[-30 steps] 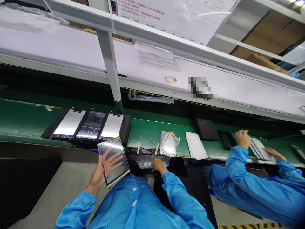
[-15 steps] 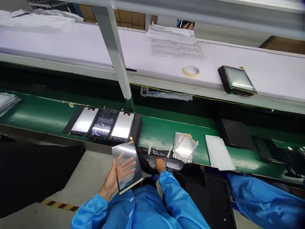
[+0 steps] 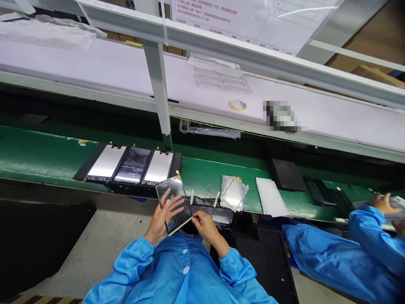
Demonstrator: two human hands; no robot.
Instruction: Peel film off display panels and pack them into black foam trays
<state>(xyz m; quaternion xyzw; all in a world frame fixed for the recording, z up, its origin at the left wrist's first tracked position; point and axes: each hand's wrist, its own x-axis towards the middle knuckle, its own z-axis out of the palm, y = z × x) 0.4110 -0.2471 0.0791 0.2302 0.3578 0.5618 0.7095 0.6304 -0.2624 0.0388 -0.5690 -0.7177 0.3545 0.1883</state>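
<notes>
Panel [image 3: 175, 215], dark and glassy, tilts in front of our blue coat, just short of the bench [image 3: 202, 168]. Our left hand [image 3: 158, 220] grips it by its left edge, fingers spread behind and showing through the glass. Our right hand [image 3: 207, 228] has thumb and fingertips together on the lower right corner, where a pale strip [image 3: 179, 227] ends; we cannot tell whether they clamp strip, glass or both. As we judge it, work on this piece is partway: it is lifted and steadied, but the strip lies along its lower edge and the panel is not yet set down. On the bench to the left, three screens, silver [image 3: 106, 161], dark [image 3: 133, 165] and silver [image 3: 158, 168], already lie in a row on a black block [image 3: 177, 162]. Right of the panel, a stack [image 3: 234, 193] of framed panes sits near white sheets [image 3: 271, 197]; we take it as left to handle, without certainty. Compared with half a second ago, the right hand has come up from the black-lined bin [image 3: 205, 202] to the panel, while the left keeps its hold. A co-worker's hand [image 3: 383, 204] now shows at far right.
</notes>
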